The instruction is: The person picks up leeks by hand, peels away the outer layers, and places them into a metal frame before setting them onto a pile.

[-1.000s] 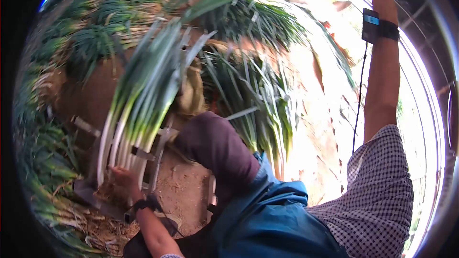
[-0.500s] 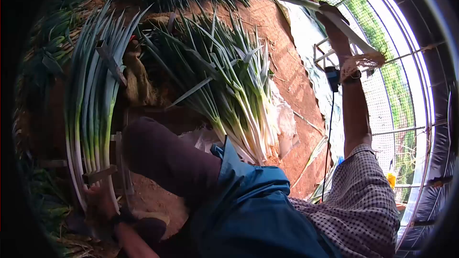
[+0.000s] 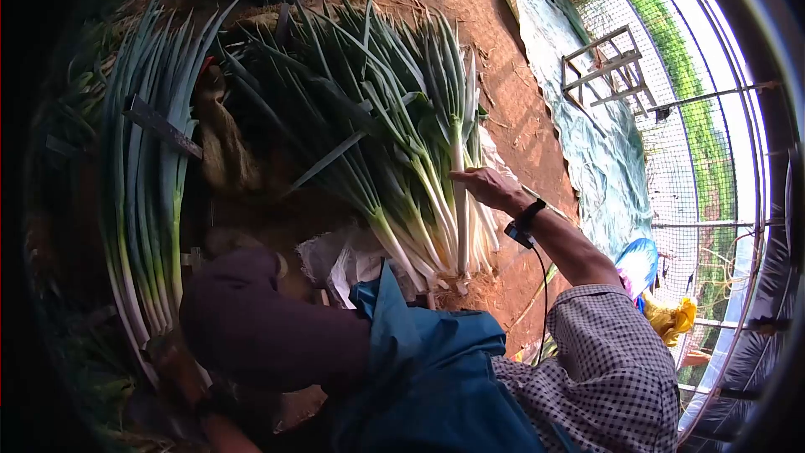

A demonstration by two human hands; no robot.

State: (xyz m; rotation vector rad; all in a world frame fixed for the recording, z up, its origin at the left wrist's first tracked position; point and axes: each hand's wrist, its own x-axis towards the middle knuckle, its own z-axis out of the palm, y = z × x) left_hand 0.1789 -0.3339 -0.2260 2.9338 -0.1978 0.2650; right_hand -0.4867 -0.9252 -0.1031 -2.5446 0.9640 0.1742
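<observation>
Leeks (image 3: 423, 172) — leaves (image 3: 335, 92) deep blue-green, stalks (image 3: 433, 201) shading through yellow-green to white, roots (image 3: 474, 289) tan. Apron (image 3: 428, 377): teal-blue. Sleeve (image 3: 616, 340): dark-and-white check. Trousers (image 3: 272, 327): dark plum-brown. Wristband (image 3: 528, 215): black. Soil (image 3: 503, 67): reddish-brown. Sheet (image 3: 599, 189): pale blue-green. Sacking (image 3: 231, 155): olive-brown. Foliage (image 3: 698, 117): bright green. Bag-like bundle (image 3: 669, 319) — golden yellow.

Single head-worn view, forward and downward, close

No text, number or sign I can read. Box (image 3: 519, 236) by my right hand (image 3: 493, 188), between three and four o'clock, close in: bluish patch on it, no characters legible. Blue-and-white bag (image 3: 639, 262), same direction, farther out: too small to tell if printed. Yellow bag (image 3: 671, 320) at four o'clock: nothing legible. White plastic (image 3: 345, 263) between seven and eight o'clock: crumpled, no lettering I can make out.
</observation>
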